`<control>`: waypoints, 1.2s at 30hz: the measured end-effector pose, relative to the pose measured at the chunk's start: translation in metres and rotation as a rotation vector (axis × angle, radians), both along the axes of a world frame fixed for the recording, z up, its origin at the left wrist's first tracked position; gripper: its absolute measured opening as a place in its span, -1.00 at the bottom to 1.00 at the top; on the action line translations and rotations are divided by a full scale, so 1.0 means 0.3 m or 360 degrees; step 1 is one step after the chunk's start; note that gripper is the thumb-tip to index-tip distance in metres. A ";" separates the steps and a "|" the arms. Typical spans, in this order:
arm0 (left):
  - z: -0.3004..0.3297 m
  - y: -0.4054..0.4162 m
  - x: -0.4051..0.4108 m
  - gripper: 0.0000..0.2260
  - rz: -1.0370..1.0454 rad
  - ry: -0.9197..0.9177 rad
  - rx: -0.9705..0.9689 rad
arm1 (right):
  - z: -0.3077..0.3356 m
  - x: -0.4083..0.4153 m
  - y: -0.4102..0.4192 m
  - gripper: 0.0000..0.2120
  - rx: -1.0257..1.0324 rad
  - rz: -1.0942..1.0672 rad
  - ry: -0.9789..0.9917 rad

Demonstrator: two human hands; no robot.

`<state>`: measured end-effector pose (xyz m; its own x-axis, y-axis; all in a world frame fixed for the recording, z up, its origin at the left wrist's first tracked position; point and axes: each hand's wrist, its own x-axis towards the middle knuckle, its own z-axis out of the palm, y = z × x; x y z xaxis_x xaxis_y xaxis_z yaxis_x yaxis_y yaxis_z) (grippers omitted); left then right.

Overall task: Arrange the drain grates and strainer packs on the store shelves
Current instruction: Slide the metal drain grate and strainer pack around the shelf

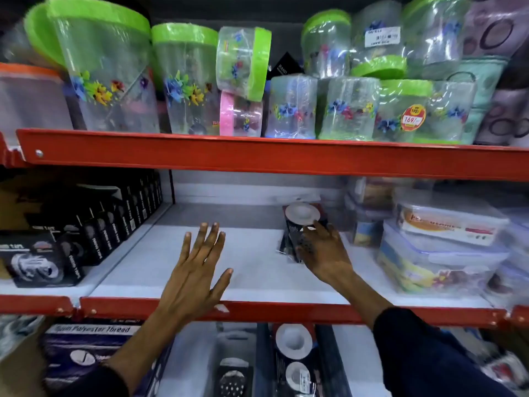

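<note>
A strainer pack (300, 222), a dark card with a round white-rimmed strainer, stands on the white middle shelf (252, 270) toward its right. My right hand (320, 253) grips its lower part from the front. Over the bare shelf left of it, my left hand (197, 270) hovers with spread fingers and holds nothing. On the shelf below lie more strainer packs (294, 351) and a perforated drain grate (233, 381) in dark packaging.
Black boxed tape packs (94, 227) line the shelf's left side. Clear lidded food containers (440, 247) are stacked close on the right. Green-lidded plastic jars (189, 81) fill the top shelf above a red rail (257, 159). A thread box (86, 345) sits lower left.
</note>
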<state>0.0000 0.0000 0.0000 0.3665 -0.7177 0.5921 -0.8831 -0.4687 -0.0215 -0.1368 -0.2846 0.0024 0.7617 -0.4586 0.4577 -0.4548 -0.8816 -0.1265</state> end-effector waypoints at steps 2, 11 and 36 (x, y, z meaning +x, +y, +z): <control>-0.036 -0.004 0.035 -0.35 0.0061 0.0086 0.0065 | -0.012 0.044 -0.009 -0.47 0.0213 -0.0176 0.0046; -0.119 0.006 0.118 -0.36 0.0024 0.0299 0.0088 | -0.091 0.141 -0.088 -0.35 0.0415 -0.0352 0.0215; -0.097 0.061 0.199 -0.35 -0.0057 0.0464 0.0010 | -0.089 0.436 0.171 -0.27 0.0454 0.1200 0.0639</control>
<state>0.0598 0.0183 -0.0292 0.4948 -0.7365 0.4612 -0.8685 -0.4375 0.2332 -0.0060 -0.2334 -0.0242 0.9843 0.1722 0.0378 0.1747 -0.9231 -0.3426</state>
